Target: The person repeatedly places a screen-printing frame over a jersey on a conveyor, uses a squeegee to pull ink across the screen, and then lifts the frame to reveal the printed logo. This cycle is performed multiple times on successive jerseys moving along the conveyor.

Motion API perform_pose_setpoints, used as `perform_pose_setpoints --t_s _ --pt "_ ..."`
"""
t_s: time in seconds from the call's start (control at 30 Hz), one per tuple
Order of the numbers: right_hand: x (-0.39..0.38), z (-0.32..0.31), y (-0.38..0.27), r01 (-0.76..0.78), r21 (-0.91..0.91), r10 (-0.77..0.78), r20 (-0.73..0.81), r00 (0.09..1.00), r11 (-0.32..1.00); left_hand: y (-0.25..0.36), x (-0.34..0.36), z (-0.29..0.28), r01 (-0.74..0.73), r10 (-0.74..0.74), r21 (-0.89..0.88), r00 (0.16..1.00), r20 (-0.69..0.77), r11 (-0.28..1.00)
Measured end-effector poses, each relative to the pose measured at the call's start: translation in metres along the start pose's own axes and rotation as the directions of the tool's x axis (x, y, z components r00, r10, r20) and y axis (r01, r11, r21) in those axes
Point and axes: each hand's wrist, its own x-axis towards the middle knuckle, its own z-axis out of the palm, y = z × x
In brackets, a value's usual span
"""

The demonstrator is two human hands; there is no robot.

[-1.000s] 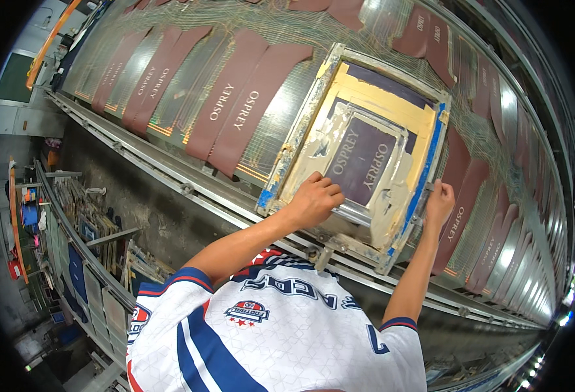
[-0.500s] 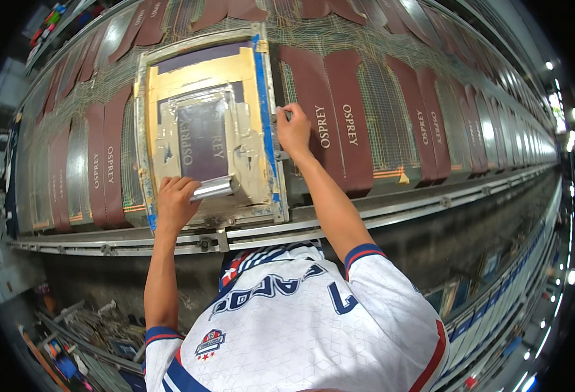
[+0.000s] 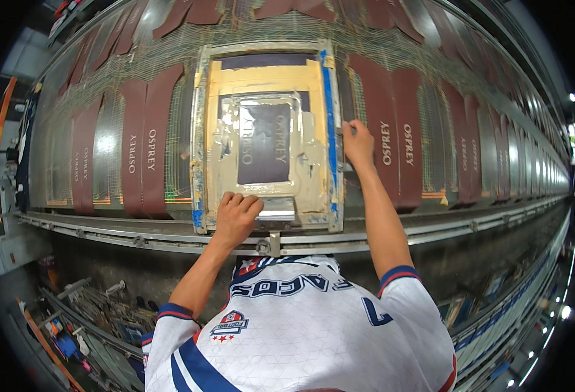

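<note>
A rectangular screen-printing frame [image 3: 197,140] lies on the long table in front of me, with tan and blue tape around its border. Through its dark mesh window [image 3: 264,147], pale lettering shows on both sides. At the frame's near end, my left hand [image 3: 238,217] is closed on a squeegee [image 3: 277,210] with a shiny metal holder, resting on the taped area below the window. My right hand [image 3: 358,144] has its fingers curled at the frame's right side rail; the hand hides the exact spot it grips.
Maroon fabric panels [image 3: 145,140] with pale lettering lie in rows left and right of the frame, and more maroon pieces [image 3: 294,8] lie along the far side. A metal rail [image 3: 431,236] with a bracket [image 3: 275,244] runs along the table's near edge.
The squeegee and my left hand have come nearer to me, from the window's lower edge to the frame's near end. My right hand stays at the frame's side. The whole view has shifted.
</note>
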Motion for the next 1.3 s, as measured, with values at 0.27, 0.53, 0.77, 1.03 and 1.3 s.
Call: perform_pose_setpoints --t_s 0.27,0.53,0.77,1.03,1.3 --pt "0.048 -0.012 -0.080 0.219 0.188 -0.280 0.422 0.862 0.957 -0.107 0.149 0.022 -0.004 0.008 0.046 0.997 -0.071 0.999" --pt "0.098 0.035 -0.167 0.608 0.007 -0.436 0.704 0.561 0.794 -0.154 0.232 -0.004 0.076 -0.064 -0.085 0.988 0.138 0.993" --pt "0.090 0.083 -0.143 0.690 -0.080 -0.495 0.638 0.590 0.719 -0.164 0.228 0.016 0.092 -0.085 -0.121 0.994 0.066 0.988" --pt "-0.087 0.018 -0.111 0.679 0.010 -0.478 0.718 0.506 0.734 -0.043 0.058 0.004 0.176 -0.126 -0.244 0.970 0.207 0.954" --pt "0.042 0.064 -0.131 0.775 -0.002 -0.627 0.586 0.513 0.632 -0.131 0.175 0.008 0.042 -0.036 -0.095 0.997 0.072 0.995"
